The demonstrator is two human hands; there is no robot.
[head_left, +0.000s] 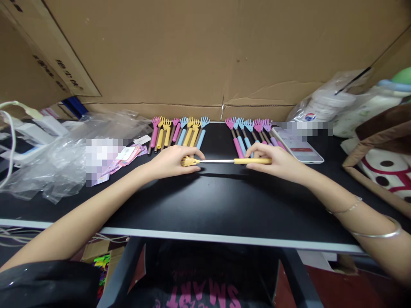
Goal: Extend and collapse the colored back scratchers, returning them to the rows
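Note:
A yellow back scratcher [221, 161] with a thin metal rod is held level above the black table. My left hand [176, 161] is closed round its claw-shaped head, fingers curled over it. At the other end, my right hand [272, 160] grips the yellow sleeve between thumb and fingers. Behind my left hand lies a row of pink, yellow and blue back scratchers [180, 132]. Another group of pink, blue and purple back scratchers [248, 132] lies behind my right hand, which hides some of their lower ends.
Clear plastic bags [64, 158] and small coloured cards [125, 158] lie on the left. At right are a phone [300, 147], a bagged drink cup [330, 105] and a fabric bag [382, 162]. A cardboard wall [205, 51] stands behind the table [205, 205].

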